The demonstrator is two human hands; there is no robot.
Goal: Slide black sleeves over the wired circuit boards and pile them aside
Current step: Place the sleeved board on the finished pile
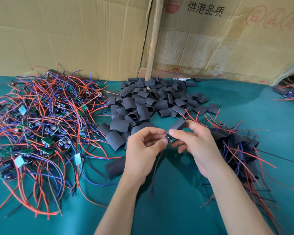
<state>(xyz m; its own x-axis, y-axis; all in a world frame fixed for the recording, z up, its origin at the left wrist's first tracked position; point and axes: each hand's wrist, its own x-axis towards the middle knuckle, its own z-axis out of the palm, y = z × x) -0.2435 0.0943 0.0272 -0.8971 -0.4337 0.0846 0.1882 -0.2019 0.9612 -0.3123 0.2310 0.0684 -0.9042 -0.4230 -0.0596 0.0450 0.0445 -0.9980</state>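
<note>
We see both hands meet above the teal cloth (159, 209), and between them sits one wired circuit board (169, 138), mostly hidden; only a dark round part and a bit of green edge show. The left hand (143, 150) pinches this board with curled fingers, and the right hand (195, 146) grips the black sleeve (177, 126) with thumb and fingers, the sleeve touching the board's upper end. How far the board sits inside the sleeve we cannot tell. Its thin wires hang down under the hands, blurred. At left lies a tangled heap of bare boards (39, 126) with red and blue wires, cut off by the frame edge. Behind the hands is the pile of empty sleeves (143, 106). At right, partly covered by the right forearm, lies the pile of sleeved boards (239, 150). Cardboard (75, 39) stands behind.
</note>
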